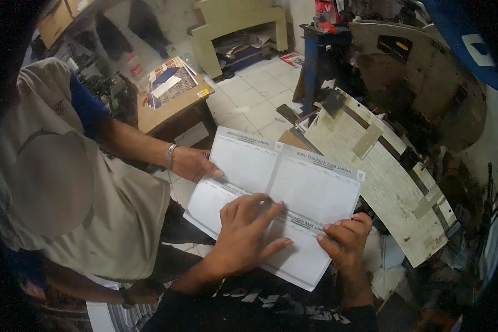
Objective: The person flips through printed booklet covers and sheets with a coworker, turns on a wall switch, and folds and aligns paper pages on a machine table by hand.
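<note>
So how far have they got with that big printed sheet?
Done: the printed sheet lies spread open, its four ruled panels showing. In hand: the left hand presses flat on its middle, the right hand pinches its lower right edge, and a co-worker's hand steadies the left edge. Left: no fold or cut shows yet.

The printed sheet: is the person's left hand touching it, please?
Touching: the head view shows the left hand lying flat on the printed sheet, fingers spread across it.
</note>
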Available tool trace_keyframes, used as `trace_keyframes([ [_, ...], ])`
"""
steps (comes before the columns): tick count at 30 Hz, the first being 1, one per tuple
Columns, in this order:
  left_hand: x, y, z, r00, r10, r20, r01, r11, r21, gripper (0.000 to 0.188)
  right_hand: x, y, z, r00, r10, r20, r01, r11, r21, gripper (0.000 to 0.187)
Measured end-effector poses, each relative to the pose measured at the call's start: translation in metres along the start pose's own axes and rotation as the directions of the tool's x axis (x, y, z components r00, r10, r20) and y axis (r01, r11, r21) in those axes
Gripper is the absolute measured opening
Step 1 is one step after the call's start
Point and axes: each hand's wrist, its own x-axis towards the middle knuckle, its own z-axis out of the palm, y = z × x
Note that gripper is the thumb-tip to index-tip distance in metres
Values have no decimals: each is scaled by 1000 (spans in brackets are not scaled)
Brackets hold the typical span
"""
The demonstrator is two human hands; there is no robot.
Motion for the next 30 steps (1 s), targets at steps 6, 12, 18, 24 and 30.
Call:
trace_keyframes([
  [6, 1, -2, 9, 1000, 0, 0, 0, 997, -80, 67, -9, 4, 0, 997, 68, -33, -69, 997, -26, 24],
  [12, 0, -5, 24, 997, -37, -61, 35, 999, -39, 74, -24, 7, 6, 978, 150, -143, -156, 987, -32, 23],
  [18, 1, -8, 32, 999, 7, -44, -8, 1000, -2, 69, -34, 8, 13, 963, 189, -193, -197, 980, -21, 20],
  [24, 3, -4, 40, 997, 37, -70, -40, 999, -32, 65, -34, 5, 16, 955, 213, -206, -226, 973, -45, 17],
  [30, 5, -6, 48, 993, 57, -101, -67, 993, -97, 62, -34, 4, 28, 952, 216, -216, -234, 970, -62, 21],
])
